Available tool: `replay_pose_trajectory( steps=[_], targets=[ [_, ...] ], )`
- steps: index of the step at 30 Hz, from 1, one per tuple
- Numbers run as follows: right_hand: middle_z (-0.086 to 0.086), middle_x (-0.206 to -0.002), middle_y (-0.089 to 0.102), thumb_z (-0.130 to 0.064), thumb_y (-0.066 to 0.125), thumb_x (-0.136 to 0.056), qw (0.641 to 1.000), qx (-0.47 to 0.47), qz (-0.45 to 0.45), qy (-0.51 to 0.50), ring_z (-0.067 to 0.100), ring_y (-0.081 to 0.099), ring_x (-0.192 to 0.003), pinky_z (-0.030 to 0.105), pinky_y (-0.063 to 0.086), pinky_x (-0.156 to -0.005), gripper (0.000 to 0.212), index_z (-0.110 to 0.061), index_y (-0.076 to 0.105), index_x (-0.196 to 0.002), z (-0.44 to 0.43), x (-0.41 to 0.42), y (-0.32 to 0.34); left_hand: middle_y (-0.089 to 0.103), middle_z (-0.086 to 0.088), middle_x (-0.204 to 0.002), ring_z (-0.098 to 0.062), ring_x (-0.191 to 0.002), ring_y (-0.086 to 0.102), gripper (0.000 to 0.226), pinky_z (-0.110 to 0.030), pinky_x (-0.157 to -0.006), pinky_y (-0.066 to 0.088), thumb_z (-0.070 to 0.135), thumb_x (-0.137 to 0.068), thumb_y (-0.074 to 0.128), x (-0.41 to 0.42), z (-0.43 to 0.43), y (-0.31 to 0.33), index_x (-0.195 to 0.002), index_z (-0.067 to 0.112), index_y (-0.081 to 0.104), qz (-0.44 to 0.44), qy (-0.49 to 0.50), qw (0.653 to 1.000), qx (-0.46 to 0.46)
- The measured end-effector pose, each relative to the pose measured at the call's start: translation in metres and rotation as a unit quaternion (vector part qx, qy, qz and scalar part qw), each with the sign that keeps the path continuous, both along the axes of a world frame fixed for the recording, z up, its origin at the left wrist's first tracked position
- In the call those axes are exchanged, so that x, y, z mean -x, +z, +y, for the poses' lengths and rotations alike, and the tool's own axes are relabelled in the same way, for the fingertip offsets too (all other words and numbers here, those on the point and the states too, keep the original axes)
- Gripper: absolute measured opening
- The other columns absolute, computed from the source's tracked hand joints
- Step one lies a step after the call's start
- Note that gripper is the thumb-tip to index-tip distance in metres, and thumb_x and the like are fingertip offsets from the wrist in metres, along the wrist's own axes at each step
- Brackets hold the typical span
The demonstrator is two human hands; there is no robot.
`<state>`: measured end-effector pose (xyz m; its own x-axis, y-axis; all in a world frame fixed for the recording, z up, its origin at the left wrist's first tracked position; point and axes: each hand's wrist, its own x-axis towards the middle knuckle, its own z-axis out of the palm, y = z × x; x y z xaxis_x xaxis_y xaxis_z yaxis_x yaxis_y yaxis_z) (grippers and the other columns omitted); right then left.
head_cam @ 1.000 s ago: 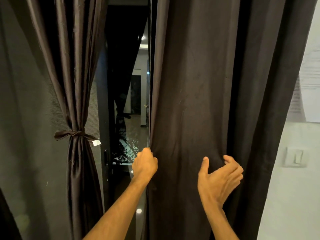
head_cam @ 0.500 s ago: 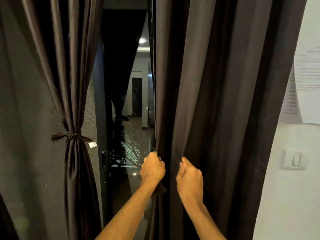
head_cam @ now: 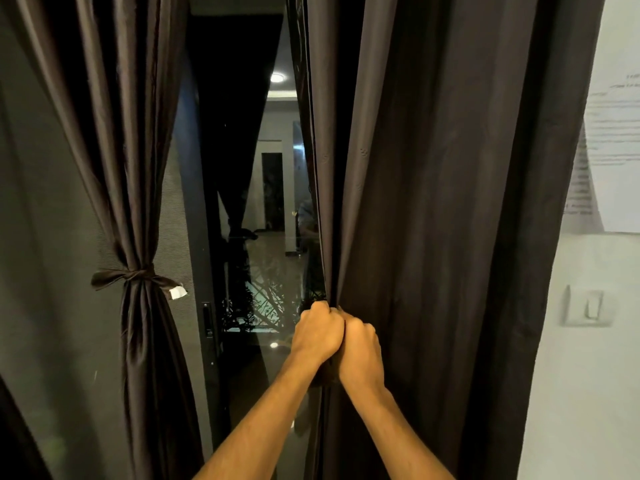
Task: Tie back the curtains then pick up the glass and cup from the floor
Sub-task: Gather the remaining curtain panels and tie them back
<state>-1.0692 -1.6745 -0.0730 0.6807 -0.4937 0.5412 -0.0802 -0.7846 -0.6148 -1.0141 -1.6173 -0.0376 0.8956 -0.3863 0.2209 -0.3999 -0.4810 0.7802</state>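
Observation:
A dark brown right curtain (head_cam: 443,209) hangs loose in front of me. My left hand (head_cam: 317,336) grips its inner edge at waist height. My right hand (head_cam: 362,348) grips a fold of the same curtain, pressed knuckle to knuckle against the left hand. The left curtain (head_cam: 114,140) is gathered and bound by a knotted tie-back (head_cam: 133,275) with a small white tag. No glass, cup or floor is in view.
A dark glass sliding door (head_cam: 252,209) with a black frame and handle (head_cam: 206,320) shows between the curtains. A white wall (head_cam: 588,375) with a light switch (head_cam: 587,308) and a taped paper sheet (head_cam: 616,150) stands at the right.
My right hand went from open behind the curtain to gripping a fold, then slid left until it met my left hand. The curtain's folds bunched toward the inner edge.

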Motion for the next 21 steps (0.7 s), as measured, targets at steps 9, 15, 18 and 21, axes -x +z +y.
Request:
replay_pose_trajectory(
  steps=[9, 15, 18, 21],
  targets=[
    [-0.002, -0.1, 0.072, -0.013, 0.059, -0.087, 0.991, -0.034, 0.068, 0.114, 0.013, 0.069, -0.09, 0.025, 0.057, -0.073, 0.041, -0.02, 0.057, -0.128, -0.018, 0.003, -0.012, 0.059, -0.015, -0.109, -0.033, -0.099, 0.058, 0.03, -0.042, -0.083, 0.048, 0.033, -0.097, 0.038, 0.0, -0.003, -0.002, -0.103, 0.009, 0.055, -0.06, 0.042, 0.995, -0.062],
    [-0.015, -0.095, 0.063, -0.02, 0.06, -0.093, 0.992, 0.001, -0.121, -0.041, 0.007, 0.063, -0.09, 0.023, 0.054, -0.075, 0.014, -0.026, 0.065, -0.104, -0.033, 0.022, -0.015, 0.059, -0.016, -0.112, -0.035, -0.103, 0.057, 0.026, -0.039, -0.079, 0.042, 0.027, -0.099, 0.037, -0.001, -0.003, -0.007, -0.108, 0.009, 0.054, -0.104, 0.083, 0.988, -0.083],
    [-0.011, -0.085, 0.047, -0.019, 0.07, -0.085, 0.944, 0.023, -0.257, -0.204, 0.007, 0.044, -0.079, 0.025, 0.04, -0.069, 0.019, -0.024, 0.052, -0.09, -0.047, 0.037, -0.015, 0.058, -0.015, -0.111, -0.033, -0.101, 0.058, 0.025, -0.038, -0.075, 0.041, 0.024, -0.099, 0.038, -0.004, -0.003, -0.009, -0.109, 0.008, 0.054, -0.113, 0.093, 0.986, -0.086],
    [0.01, -0.101, 0.049, -0.021, 0.077, -0.077, 0.891, -0.002, -0.304, -0.338, 0.019, 0.041, -0.091, 0.022, 0.022, -0.078, 0.037, -0.013, 0.05, -0.101, -0.067, 0.051, -0.016, 0.059, -0.015, -0.11, -0.032, -0.099, 0.058, 0.024, -0.036, -0.072, 0.039, 0.022, -0.099, 0.039, -0.004, -0.003, -0.01, -0.109, 0.008, 0.055, -0.116, 0.095, 0.985, -0.082]
  ],
)
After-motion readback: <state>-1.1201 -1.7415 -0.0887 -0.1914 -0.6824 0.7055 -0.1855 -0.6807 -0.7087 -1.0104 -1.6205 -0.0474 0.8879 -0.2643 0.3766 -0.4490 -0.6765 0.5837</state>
